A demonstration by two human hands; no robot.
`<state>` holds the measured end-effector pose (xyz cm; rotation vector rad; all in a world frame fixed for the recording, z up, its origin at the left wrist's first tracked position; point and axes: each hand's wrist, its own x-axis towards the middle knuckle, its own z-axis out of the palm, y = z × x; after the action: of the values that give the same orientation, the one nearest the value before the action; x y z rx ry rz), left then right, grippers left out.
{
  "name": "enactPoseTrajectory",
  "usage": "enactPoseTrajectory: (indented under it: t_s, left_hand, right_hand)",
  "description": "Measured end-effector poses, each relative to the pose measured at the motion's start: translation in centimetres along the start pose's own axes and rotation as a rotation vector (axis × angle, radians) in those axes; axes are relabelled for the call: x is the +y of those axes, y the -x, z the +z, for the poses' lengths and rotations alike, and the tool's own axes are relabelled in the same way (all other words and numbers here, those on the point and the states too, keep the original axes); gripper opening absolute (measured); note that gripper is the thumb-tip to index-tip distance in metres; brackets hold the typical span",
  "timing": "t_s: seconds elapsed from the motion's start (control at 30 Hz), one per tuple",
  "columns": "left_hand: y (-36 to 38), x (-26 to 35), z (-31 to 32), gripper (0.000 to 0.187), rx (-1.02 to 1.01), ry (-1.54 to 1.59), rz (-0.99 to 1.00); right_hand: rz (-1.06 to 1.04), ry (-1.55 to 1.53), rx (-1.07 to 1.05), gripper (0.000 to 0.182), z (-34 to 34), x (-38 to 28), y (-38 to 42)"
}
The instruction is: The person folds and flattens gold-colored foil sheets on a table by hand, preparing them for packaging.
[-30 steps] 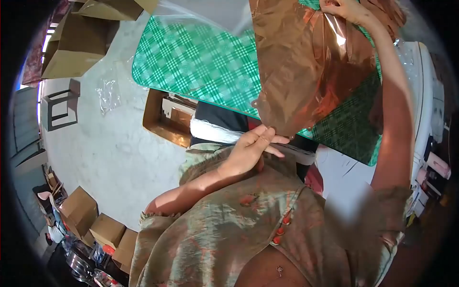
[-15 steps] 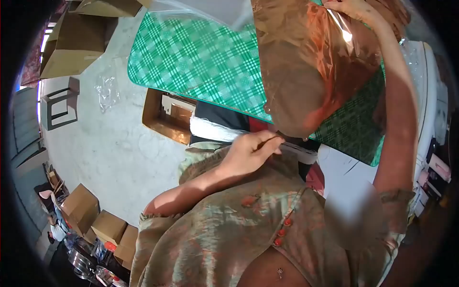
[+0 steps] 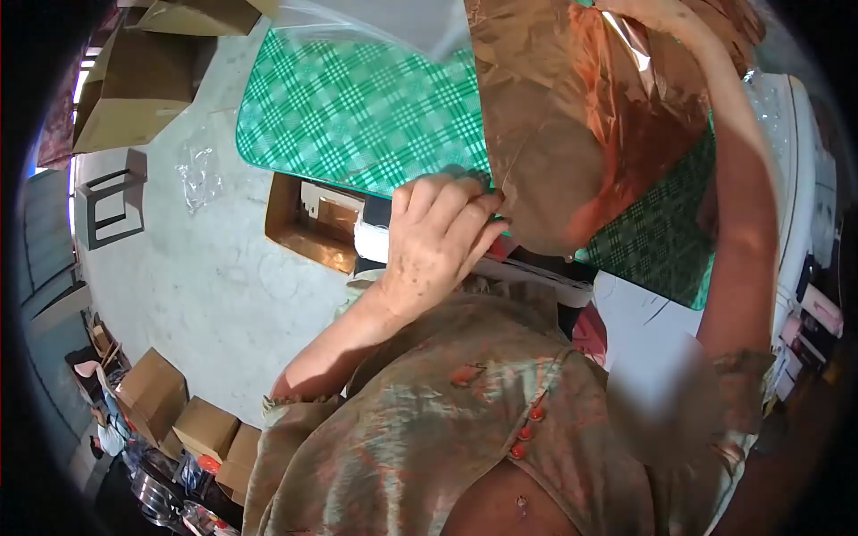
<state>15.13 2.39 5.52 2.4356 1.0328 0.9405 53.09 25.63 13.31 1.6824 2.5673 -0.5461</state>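
A shiny brown plastic sheet lies over the right part of a table with a green checked cover. At the top of the view, my right hand is partly cut off by the frame; its fingers are closed on the sheet, and glossy folds run down from them. My left hand is at the table's near edge, beside the sheet's lower left side. Its fingers are bent and pressed together, and what they hold, if anything, is hidden. Just behind this hand, a bundle of white thread is mostly covered. A blurred patch hides part of the sheet.
Clear plastic lies at the table's far side. Under the near edge is an open cardboard box. A small grey frame stool and a scrap of clear wrap are on the floor. More cartons stand lower left.
My left hand has risen from my lap to the table's edge, shifting slightly left and now covering most of the white thread. My right hand has slid slightly upward.
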Motion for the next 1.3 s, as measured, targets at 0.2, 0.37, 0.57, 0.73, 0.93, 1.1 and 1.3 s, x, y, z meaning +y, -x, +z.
enactPoseTrajectory:
  t_s: [0.2,0.37,0.57,0.73,0.93,1.1,1.3]
  left_hand:
    - [-0.4,0.4,0.5,0.032,0.061,-0.033,0.012]
    - [-0.7,0.3,0.3,0.028,0.034,-0.051,0.031]
    - [-0.7,0.0,0.4,0.033,0.033,-0.041,0.053]
    - [-0.9,0.1,0.3,0.033,0.023,-0.026,0.06]
    - [-0.8,-0.1,0.5,0.033,0.034,-0.022,0.073]
    - [-0.8,-0.2,0.6,0.032,0.041,0.0,0.079]
    - [-0.8,-0.3,0.6,0.031,0.027,0.001,0.087]
  right_hand:
    - [-0.004,-0.078,0.022,0.021,-1.4,4.9,-0.7]
    - [-0.123,-0.072,0.119,0.014,1.3,2.2,-1.5]
    - [-0.175,-0.104,0.168,0.018,2.1,2.2,-2.0]
    - [-0.089,-0.105,0.247,0.02,2.0,1.0,-1.6]
    - [-0.135,-0.137,0.44,0.021,5.4,3.3,-2.9]
    - [-0.213,-0.009,0.557,0.015,6.3,3.5,-3.1]
    - [0.021,0.118,0.796,0.023,6.4,4.2,-1.8]
